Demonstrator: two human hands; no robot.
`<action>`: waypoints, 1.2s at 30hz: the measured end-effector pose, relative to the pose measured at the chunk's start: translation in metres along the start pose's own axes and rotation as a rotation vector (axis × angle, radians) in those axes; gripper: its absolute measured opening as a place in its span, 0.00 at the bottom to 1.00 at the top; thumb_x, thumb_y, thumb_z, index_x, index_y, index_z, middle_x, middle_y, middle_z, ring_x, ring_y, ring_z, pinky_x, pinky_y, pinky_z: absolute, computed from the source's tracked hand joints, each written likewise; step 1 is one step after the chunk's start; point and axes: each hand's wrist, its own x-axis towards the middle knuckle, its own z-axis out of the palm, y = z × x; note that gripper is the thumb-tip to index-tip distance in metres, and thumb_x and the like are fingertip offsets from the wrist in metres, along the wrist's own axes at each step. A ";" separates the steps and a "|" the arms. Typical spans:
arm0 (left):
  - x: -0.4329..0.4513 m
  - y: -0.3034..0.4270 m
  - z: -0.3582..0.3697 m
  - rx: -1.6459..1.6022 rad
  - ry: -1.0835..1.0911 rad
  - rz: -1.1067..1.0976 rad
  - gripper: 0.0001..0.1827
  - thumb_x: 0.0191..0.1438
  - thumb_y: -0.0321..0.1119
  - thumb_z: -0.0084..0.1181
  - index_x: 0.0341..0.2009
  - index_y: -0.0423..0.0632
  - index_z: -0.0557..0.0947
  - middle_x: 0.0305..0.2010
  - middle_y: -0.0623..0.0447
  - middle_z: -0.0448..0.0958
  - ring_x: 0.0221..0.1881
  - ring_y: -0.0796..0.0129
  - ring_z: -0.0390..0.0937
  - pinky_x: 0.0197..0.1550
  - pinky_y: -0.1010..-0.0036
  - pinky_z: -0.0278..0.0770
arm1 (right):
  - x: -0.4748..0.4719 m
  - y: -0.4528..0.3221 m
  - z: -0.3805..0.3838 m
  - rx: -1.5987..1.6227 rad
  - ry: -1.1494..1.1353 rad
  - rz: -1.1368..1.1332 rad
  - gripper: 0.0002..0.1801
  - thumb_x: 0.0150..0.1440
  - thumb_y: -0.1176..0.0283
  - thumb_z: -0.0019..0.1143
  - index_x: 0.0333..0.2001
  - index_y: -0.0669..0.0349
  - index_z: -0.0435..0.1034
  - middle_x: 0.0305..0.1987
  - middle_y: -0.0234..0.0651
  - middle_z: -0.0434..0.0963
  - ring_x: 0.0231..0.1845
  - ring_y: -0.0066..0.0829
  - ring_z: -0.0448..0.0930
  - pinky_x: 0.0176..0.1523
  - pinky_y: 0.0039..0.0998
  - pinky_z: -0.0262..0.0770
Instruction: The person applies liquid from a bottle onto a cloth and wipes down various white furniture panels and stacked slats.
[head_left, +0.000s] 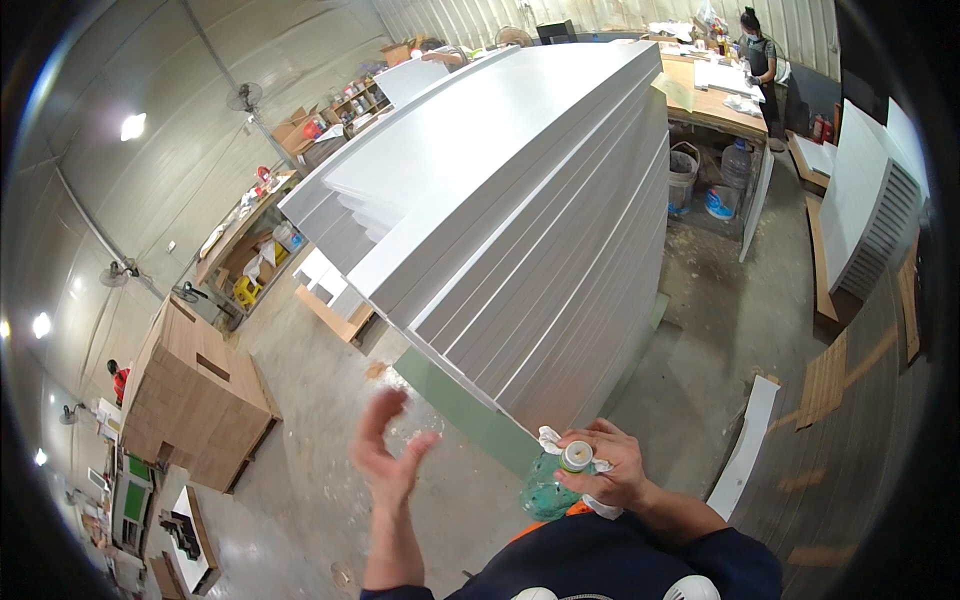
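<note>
My right hand (619, 469) grips the neck of a greenish see-through plastic bottle (546, 491), whose round pale top faces up at me. A crumpled white cloth (549, 439) is bunched in the same hand, with parts of it sticking out around the fingers. My left hand (386, 446) is raised to the left of the bottle, blurred, fingers and thumb apart and nothing in it. Just beyond both hands stands a tall stack of white and grey panels (495, 195), resting over a green base (450, 409). Neither hand touches the stack.
Grey panels (840, 465) and a narrow white board (742, 450) lie on my right. Behind them leans a white panel stack (862, 195). A person (761, 64) works at a wooden bench (720, 105). To the left is a wooden-board stack (199, 397).
</note>
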 end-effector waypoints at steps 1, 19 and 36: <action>0.020 0.011 0.006 -0.003 0.023 0.055 0.46 0.35 0.43 0.78 0.58 0.37 0.73 0.54 0.44 0.77 0.54 0.61 0.75 0.57 0.65 0.71 | 0.000 0.000 -0.001 -0.014 -0.020 -0.013 0.18 0.43 0.69 0.74 0.39 0.62 0.77 0.37 0.37 0.82 0.29 0.29 0.77 0.37 0.29 0.70; 0.094 0.061 0.051 0.103 -0.005 0.166 0.33 0.38 0.38 0.77 0.50 0.39 0.81 0.41 0.50 0.83 0.43 0.66 0.77 0.53 0.69 0.71 | -0.018 -0.001 -0.005 -0.096 0.019 -0.037 0.16 0.41 0.71 0.74 0.35 0.62 0.77 0.36 0.38 0.82 0.32 0.30 0.81 0.36 0.29 0.70; 0.095 0.069 0.047 -0.062 -0.088 0.034 0.28 0.46 0.31 0.71 0.52 0.34 0.79 0.44 0.45 0.82 0.46 0.65 0.79 0.53 0.70 0.74 | -0.029 -0.004 -0.002 -0.103 -0.008 -0.049 0.17 0.39 0.71 0.74 0.35 0.62 0.77 0.36 0.39 0.82 0.33 0.33 0.82 0.39 0.29 0.73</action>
